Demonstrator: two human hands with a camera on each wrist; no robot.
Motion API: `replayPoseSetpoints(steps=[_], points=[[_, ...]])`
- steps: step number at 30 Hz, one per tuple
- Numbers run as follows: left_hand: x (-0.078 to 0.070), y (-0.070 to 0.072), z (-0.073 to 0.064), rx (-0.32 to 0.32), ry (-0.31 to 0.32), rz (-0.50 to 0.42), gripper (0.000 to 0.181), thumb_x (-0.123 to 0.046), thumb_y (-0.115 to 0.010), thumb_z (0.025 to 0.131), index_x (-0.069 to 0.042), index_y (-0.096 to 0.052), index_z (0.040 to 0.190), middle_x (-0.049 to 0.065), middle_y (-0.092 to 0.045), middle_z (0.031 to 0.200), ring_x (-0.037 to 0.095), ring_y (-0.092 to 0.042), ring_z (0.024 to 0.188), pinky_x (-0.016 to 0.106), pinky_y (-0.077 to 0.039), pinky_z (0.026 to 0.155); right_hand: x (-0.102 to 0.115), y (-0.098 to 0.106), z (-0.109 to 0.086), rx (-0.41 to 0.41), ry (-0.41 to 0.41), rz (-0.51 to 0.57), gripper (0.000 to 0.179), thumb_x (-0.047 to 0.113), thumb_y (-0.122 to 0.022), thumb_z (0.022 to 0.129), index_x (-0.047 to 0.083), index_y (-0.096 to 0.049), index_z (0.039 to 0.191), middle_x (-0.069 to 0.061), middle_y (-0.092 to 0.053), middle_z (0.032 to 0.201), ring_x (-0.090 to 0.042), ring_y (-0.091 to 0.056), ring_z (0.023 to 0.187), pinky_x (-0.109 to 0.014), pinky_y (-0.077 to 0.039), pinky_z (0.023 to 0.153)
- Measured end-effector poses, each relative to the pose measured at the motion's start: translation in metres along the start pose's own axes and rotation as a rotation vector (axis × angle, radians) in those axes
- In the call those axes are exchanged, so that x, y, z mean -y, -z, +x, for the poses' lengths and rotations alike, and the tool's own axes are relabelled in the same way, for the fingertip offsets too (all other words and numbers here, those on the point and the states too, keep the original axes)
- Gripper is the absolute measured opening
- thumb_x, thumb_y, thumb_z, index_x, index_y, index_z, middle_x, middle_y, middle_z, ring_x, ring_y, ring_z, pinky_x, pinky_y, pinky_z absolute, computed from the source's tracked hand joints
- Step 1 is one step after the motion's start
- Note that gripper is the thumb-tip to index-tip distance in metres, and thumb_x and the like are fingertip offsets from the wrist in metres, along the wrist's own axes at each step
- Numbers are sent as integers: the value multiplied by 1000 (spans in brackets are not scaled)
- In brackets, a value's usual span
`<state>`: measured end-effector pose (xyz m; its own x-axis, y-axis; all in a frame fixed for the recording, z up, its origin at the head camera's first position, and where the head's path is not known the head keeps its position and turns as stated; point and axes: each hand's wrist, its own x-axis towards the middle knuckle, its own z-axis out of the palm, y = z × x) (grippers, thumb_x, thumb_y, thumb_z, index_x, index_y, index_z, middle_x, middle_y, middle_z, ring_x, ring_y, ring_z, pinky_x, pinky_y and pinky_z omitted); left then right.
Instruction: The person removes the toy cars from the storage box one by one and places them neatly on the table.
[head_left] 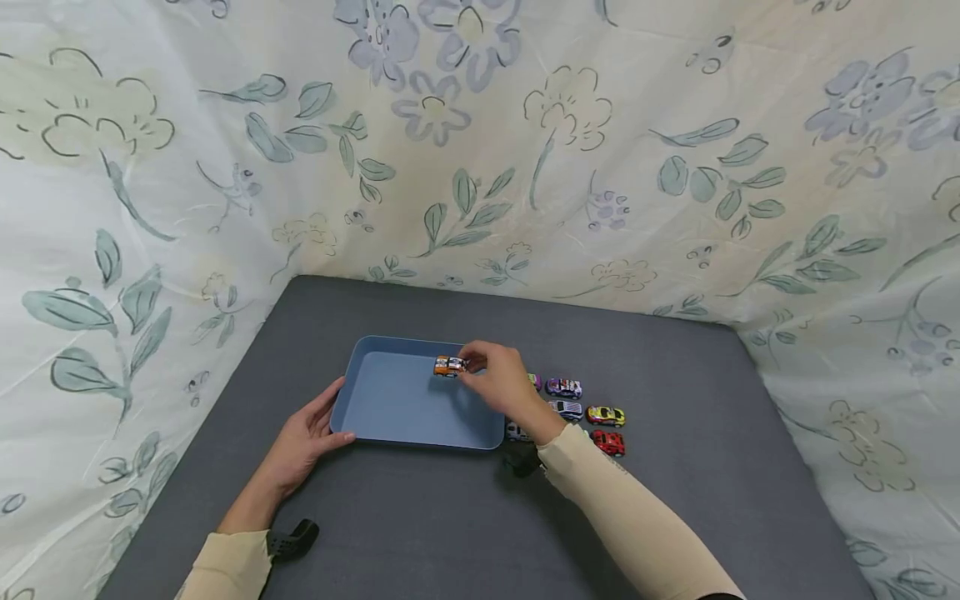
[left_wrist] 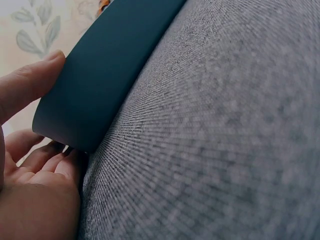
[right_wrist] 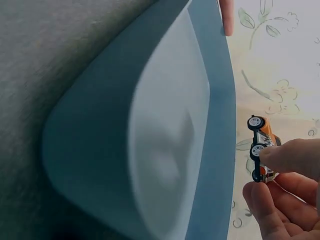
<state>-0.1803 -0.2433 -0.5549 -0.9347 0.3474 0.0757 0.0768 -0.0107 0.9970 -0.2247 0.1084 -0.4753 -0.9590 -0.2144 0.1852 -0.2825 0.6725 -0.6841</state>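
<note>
An orange and white toy car (head_left: 448, 366) is pinched between the thumb and fingers of my right hand (head_left: 501, 382), over the far right part of a blue rectangular tray (head_left: 405, 404). In the right wrist view the toy car (right_wrist: 264, 145) shows its wheels, above the tray's rim. My left hand (head_left: 302, 443) holds the tray's near left corner, thumb on the near side and fingers along the left side. The left wrist view shows the thumb at the upper edge of the tray's wall (left_wrist: 100, 75). Nothing lies on the visible tray floor.
Several toy cars stand on the grey tabletop (head_left: 690, 433) right of the tray, among them a purple one (head_left: 563, 387), a yellow one (head_left: 606, 416) and a red one (head_left: 608, 442). My right forearm partly covers this group. A flowered cloth (head_left: 570, 167) hangs behind the table.
</note>
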Motion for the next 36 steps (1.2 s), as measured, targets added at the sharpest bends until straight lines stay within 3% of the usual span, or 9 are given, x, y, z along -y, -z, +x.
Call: replayPoseSetpoints(steps=[19,36], points=[[3,5,1,7,-30,0,94,10,-77,95,0,-22,171,25,-11,178,46,-12,161,14,-38,112,-17,33,-19,-72,-45,11,28,11,-85,97,15,-78,124,-1,-78,113,-17,-76,99,-41,-63,83],[0,2,-3,-11,-42,-9,84,10,-70,101,5,-23,170,27,-8,177,49,-12,159,14,-38,113,-53,85,-51,-117,-104,-77,32,10,-84,97,12,-76,128,-7,-78,118,-26,-76,103,-53,-61,90]])
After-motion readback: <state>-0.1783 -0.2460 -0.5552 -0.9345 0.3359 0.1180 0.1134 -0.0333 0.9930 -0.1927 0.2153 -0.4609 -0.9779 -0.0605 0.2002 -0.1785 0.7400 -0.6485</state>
